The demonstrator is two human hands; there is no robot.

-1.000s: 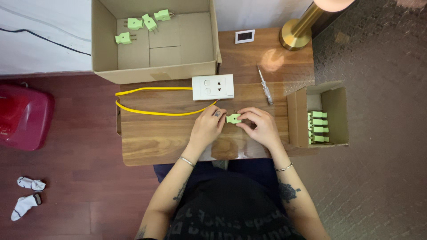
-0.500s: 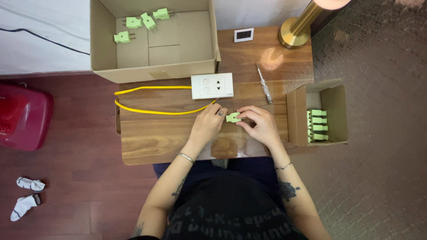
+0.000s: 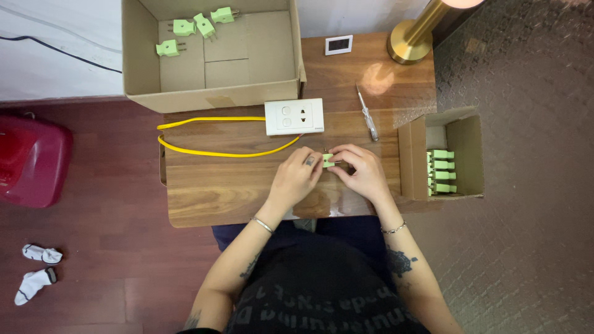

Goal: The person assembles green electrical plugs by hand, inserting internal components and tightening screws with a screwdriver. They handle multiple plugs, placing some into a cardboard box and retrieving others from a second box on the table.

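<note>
**Both hands pinch a green plug over the wooden table**

A small pale-green plug (image 3: pixel 328 160) sits between the two hands, just above the middle of the wooden table (image 3: pixel 210 192), near its front half. The left hand (image 3: pixel 296 179) closes on the plug from the left, fingers curled and fingertips pressed to its end; a dark mark shows on one finger. The right hand (image 3: pixel 362 173) comes from the right, its fingers bent over the plug's other end, so the two hands meet around it and hide most of its body. Whether the plug rests on the table or is lifted just off it cannot be told.

A thin bracelet circles each wrist, and the right forearm bears a dark tattoo.

Just beyond the hands lies a white socket plate (image 3: pixel 294 116) with two switches and an outlet. A yellow cable (image 3: pixel 210 151) runs from it, looping out to the left across the table. To the right of the plate lies a slim screwdriver (image 3: pixel 367 115) with a clear handle.

At the table's right edge an open small cardboard box (image 3: pixel 470 154) holds a row of more green plugs (image 3: pixel 440 172). At the far side a large cardboard box (image 3: pixel 210 96) holds four loose green plugs (image 3: pixel 195 28) in its far left corner. A small white digital display (image 3: pixel 338 44) and a brass lamp base (image 3: pixel 409 46) stand at the far right of the table.

On the dark red floor to the left are a red bag (image 3: pixel 31 161) and a pair of white socks (image 3: pixel 38 269).
</note>
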